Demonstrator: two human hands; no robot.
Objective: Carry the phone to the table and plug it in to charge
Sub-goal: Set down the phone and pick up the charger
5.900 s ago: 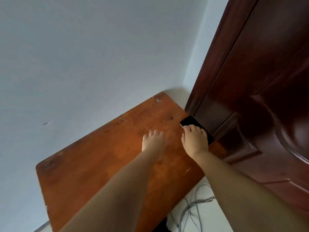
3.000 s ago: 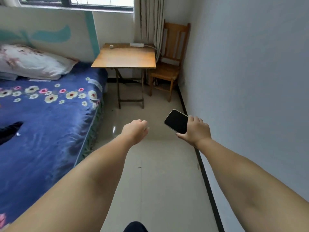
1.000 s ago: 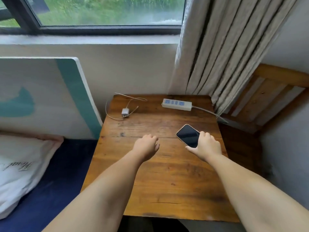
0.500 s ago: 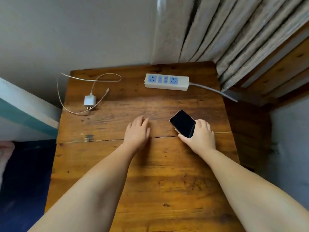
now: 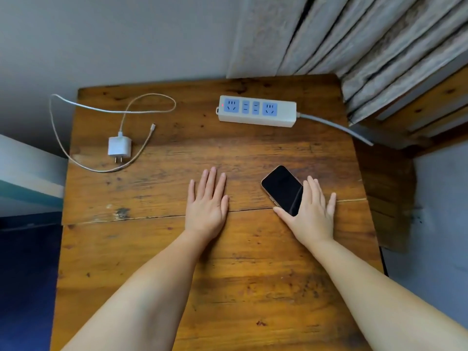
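Both hands are now lying flat on the brown wooden worktop [image 5: 177,249]: my right hand [image 5: 310,214], grip spread, is releasing the black rectangular phone [image 5: 282,190]; carrying done, charging pending.

Left hand [image 5: 206,203] and right hand [image 5: 310,214] both lie flat, palms down, fingers extended.

The right hand [image 5: 310,214] covers the phone's [image 5: 282,190] near corner.

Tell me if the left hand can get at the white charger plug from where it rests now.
Probably yes. The left hand lies flat and empty on the table, and only bare wood separates it from the charger plug further left and back, where its cable loops.
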